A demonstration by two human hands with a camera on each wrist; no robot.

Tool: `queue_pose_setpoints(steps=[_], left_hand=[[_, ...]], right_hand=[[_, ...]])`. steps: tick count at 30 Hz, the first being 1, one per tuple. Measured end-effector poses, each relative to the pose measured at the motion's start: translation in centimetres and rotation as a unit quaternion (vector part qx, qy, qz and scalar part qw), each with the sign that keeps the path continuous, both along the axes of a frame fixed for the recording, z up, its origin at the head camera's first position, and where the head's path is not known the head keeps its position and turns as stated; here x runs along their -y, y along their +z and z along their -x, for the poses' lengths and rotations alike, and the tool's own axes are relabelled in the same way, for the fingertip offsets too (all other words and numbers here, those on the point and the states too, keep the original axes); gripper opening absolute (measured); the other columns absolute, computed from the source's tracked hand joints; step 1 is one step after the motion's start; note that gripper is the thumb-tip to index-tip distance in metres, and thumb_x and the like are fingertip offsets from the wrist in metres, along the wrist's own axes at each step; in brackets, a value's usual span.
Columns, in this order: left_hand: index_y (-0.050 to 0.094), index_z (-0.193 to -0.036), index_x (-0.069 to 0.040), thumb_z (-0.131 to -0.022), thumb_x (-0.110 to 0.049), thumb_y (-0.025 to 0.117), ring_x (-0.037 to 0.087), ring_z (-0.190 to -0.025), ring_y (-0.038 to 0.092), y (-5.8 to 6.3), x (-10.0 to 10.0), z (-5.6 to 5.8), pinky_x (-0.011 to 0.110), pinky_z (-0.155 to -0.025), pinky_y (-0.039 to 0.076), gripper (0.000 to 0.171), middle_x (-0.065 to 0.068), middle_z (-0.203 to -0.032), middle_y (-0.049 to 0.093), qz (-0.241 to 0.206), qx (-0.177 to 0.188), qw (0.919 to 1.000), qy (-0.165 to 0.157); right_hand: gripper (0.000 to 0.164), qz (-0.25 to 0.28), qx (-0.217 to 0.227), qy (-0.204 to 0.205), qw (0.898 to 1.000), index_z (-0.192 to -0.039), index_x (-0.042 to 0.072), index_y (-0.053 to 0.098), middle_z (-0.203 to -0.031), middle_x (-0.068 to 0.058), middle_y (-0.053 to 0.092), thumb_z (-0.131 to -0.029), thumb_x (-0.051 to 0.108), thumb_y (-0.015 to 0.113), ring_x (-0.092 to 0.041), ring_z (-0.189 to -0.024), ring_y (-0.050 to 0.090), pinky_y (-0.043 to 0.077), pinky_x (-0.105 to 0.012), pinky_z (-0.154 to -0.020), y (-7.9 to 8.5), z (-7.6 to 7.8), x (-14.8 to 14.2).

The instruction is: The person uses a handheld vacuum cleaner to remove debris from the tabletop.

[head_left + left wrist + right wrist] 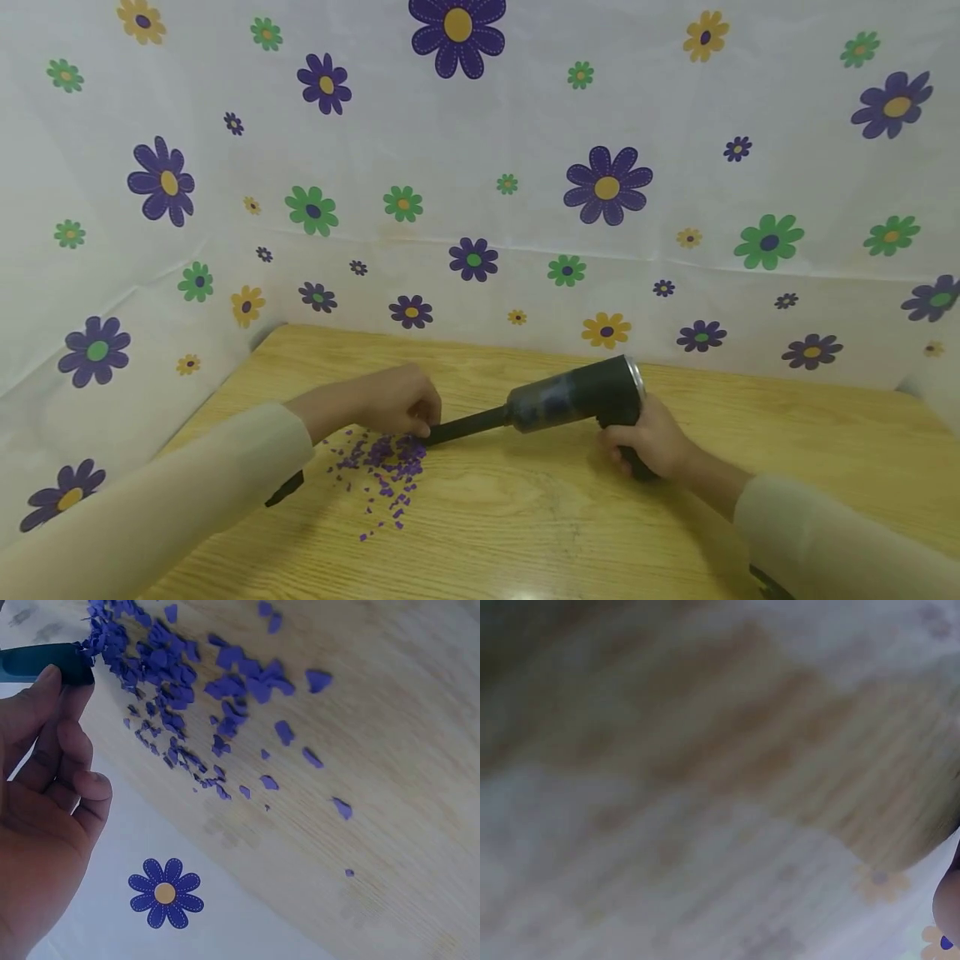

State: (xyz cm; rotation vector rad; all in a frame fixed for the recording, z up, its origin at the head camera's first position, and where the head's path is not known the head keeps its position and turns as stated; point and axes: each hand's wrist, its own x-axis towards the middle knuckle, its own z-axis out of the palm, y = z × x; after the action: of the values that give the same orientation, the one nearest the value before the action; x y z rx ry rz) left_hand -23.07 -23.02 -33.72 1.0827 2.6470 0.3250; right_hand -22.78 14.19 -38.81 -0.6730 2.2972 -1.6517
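Observation:
A black handheld vacuum [577, 392] with a partly see-through barrel tilts over the table, its narrow nozzle [472, 424] pointing left and down. My right hand [660, 442] grips its handle. With thumb and fingers, my left hand [401, 404] pinches the nozzle near its tip. Many small purple paper scraps [386, 450] lie spread around and below that tip. In the left wrist view the nozzle tip [73, 664] touches the thick end of the heap of scraps [161, 664]. Only a sliver of a hand [949, 907] shows in the blurred right wrist view.
The wooden table [510, 525] has a light grain. White sheeting [525, 125] printed with purple, green and orange flowers rises behind it and on the left side. A dark strap-like piece [285, 489] sticks out beneath the left sleeve.

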Motion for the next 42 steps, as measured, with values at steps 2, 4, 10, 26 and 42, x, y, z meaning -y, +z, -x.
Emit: queue_pose_setpoints(steps=[2,4,10,26,42], left_hand=[[0.076,-0.089,-0.01,-0.086,-0.01,0.075,0.002,-0.068,0.058,0.1,0.1,-0.3,0.02,-0.067,0.053,0.003,-0.007,-0.078,0.07,-0.004,0.009,0.9999,0.003],[0.076,-0.089,-0.011,-0.086,-0.01,0.075,0.002,-0.068,0.058,0.2,0.3,-0.7,0.02,-0.067,0.053,0.003,-0.008,-0.078,0.069,-0.006,0.021,0.9997,0.009],[0.075,-0.088,-0.013,-0.086,-0.009,0.075,0.002,-0.07,0.058,0.3,0.4,-1.4,0.021,-0.068,0.052,0.005,-0.009,-0.079,0.068,-0.013,0.034,0.9991,0.02],[0.074,-0.099,-0.014,-0.09,-0.005,0.068,0.001,-0.084,0.064,0.9,-0.1,-2.1,0.023,-0.082,0.055,0.014,-0.007,-0.09,0.072,-0.02,0.114,0.9931,-0.02],[0.074,-0.108,-0.004,-0.099,-0.008,0.059,0.018,-0.09,0.07,-0.1,-0.1,3.3,0.036,-0.086,0.059,0.019,0.008,-0.101,0.075,-0.023,-0.054,0.9978,0.031]], right_hand=[[0.015,0.007,-0.003,0.008,1.0,-0.087,-0.005,0.05,-0.054,-0.003,0.056,-0.082,-0.001,0.064,-0.014,-0.041,0.053,0.05,-0.035,-0.039,-0.1,-0.1,0.1],[0.014,0.011,-0.008,0.017,1.0,-0.086,-0.006,0.051,-0.053,-0.002,0.056,-0.082,-0.002,0.063,-0.013,-0.04,0.053,0.05,-0.035,-0.039,-0.2,-0.2,0.1],[0.013,0.015,-0.02,0.025,0.999,-0.086,-0.007,0.05,-0.052,-0.001,0.055,-0.082,-0.004,0.063,-0.012,-0.039,0.052,0.05,-0.035,-0.038,-0.4,-0.5,0.1],[0.022,0.086,-0.013,0.075,0.993,-0.097,-0.008,0.047,-0.05,-0.013,0.053,-0.081,-0.01,0.062,-0.011,-0.038,0.053,0.047,-0.038,-0.033,-0.8,-2.4,-0.9],[0.012,0.024,0.017,-0.082,0.996,-0.081,-0.002,0.052,-0.053,-0.004,0.057,-0.084,0.002,0.062,-0.02,-0.041,0.055,0.052,-0.04,-0.044,-0.1,0.6,0.6]])
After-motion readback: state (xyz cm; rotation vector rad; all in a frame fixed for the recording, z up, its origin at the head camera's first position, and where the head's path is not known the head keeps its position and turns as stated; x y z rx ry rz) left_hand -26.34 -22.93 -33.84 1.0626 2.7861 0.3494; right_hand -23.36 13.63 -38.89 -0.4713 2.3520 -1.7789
